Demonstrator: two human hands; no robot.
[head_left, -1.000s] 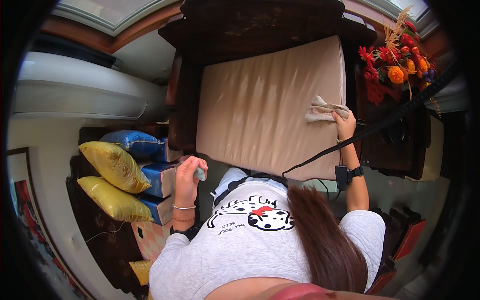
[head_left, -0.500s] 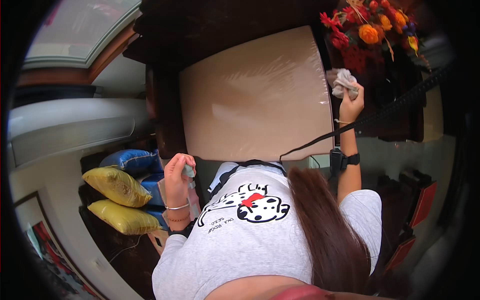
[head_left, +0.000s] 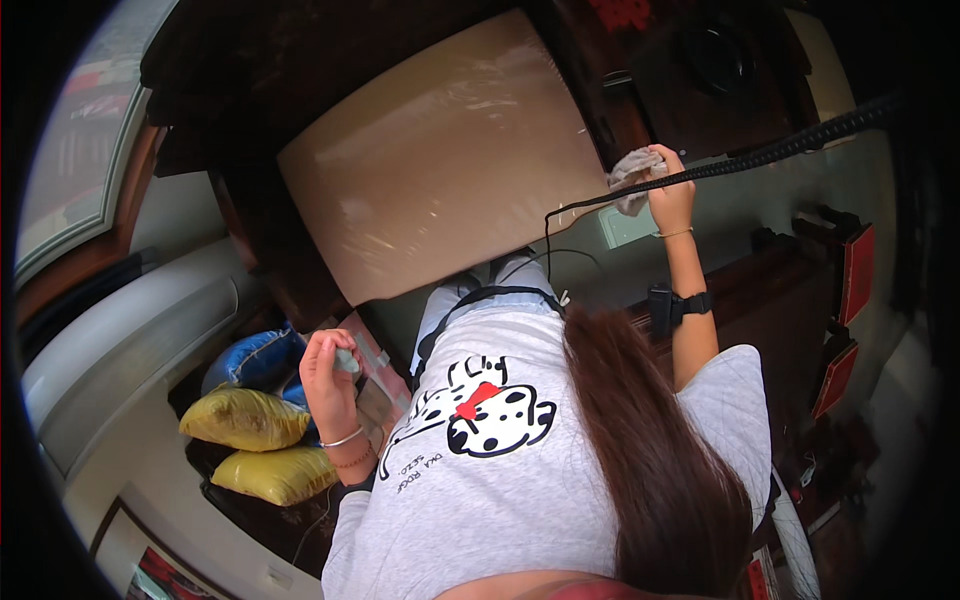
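In my right hand (head_left: 672,195) is a crumpled pale cloth (head_left: 630,178), gripped between the fingers. It is at the near right corner of a beige cushion (head_left: 430,165) with a shiny clear covering, by the front of a dark wooden side table (head_left: 650,110). Whether the cloth touches the wood is unclear. My left hand (head_left: 328,368) is raised near my waist, its fingers curled round a small pale blue-grey thing (head_left: 346,360), mostly hidden. A black braided cord (head_left: 760,160) crosses in front of my right hand.
Yellow plastic-wrapped cushions (head_left: 245,418) and a blue cushion (head_left: 250,358) are stacked at the left. A dark round object (head_left: 715,60) sits on the side table. Red-topped dark wooden pieces (head_left: 856,275) stand at the right, and a window (head_left: 85,120) is at the upper left.
My right hand has brought the cloth nearer, from the side table's far part to its front. The view has turned, and the flowers are out of sight. My left hand keeps its hold.
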